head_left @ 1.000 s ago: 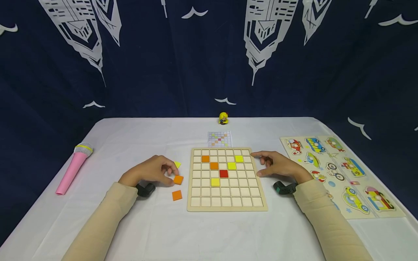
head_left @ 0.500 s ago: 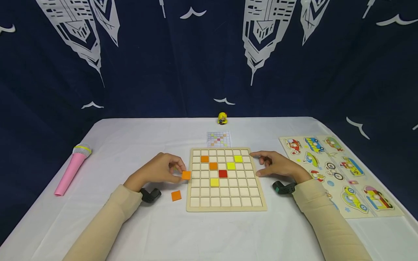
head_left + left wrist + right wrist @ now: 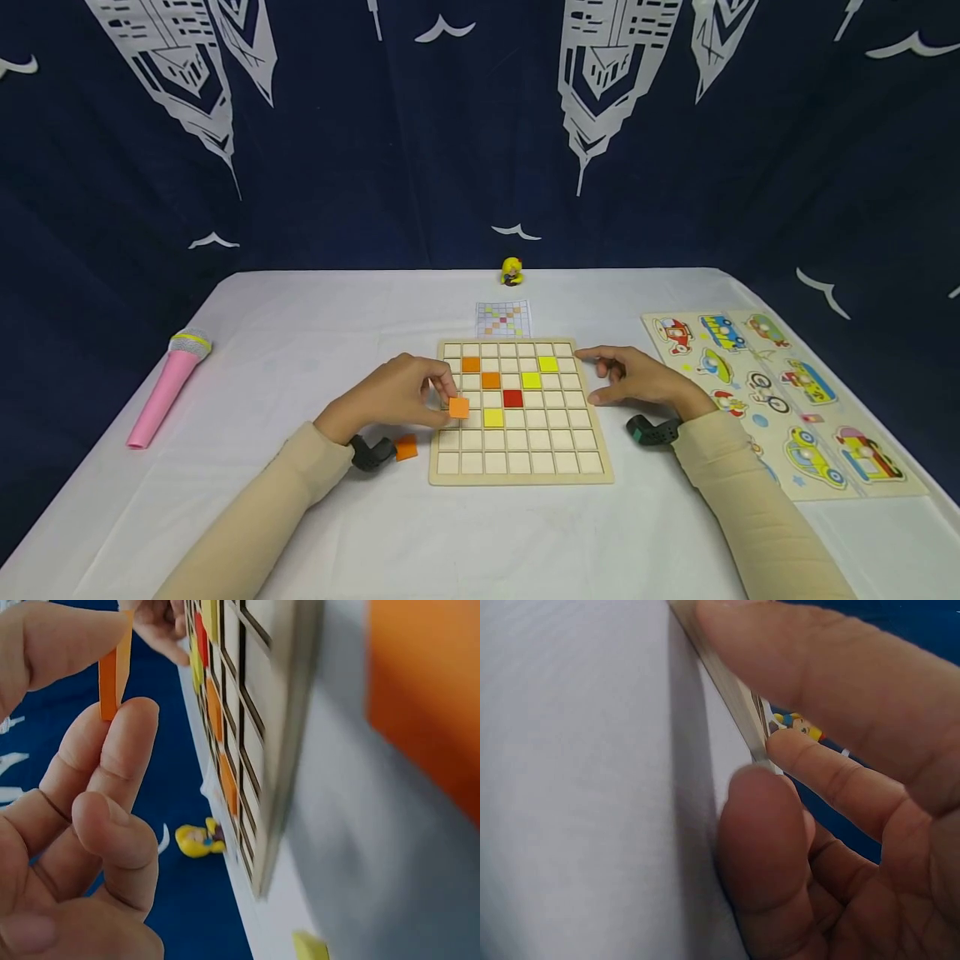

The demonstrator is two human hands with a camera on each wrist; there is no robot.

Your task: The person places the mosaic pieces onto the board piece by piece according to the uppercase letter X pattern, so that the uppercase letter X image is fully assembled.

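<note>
My left hand [image 3: 397, 390] pinches an orange square tile [image 3: 459, 407] between thumb and fingertips, above the left columns of a wooden grid board [image 3: 521, 481]. In the left wrist view the held tile [image 3: 110, 682] is seen edge-on, apart from the board. Orange, yellow and red tiles sit in some of the board's cells, among them a red tile [image 3: 513, 398]. My right hand [image 3: 637, 379] rests at the board's right edge, with index finger and thumb touching it. Another orange tile [image 3: 406, 447] lies on the cloth, partly behind the left wrist's band.
A printed grid card [image 3: 503, 319] and a small yellow-haired figurine [image 3: 512, 272] are behind the board. A loose yellow tile [image 3: 309, 946] shows in the left wrist view. At left lies a pink microphone [image 3: 167, 387], at right a picture puzzle board [image 3: 780, 417].
My left hand has picked the orange tile up from the cloth and carried it right, over the board's left side. The right hand stays at the board's edge.
</note>
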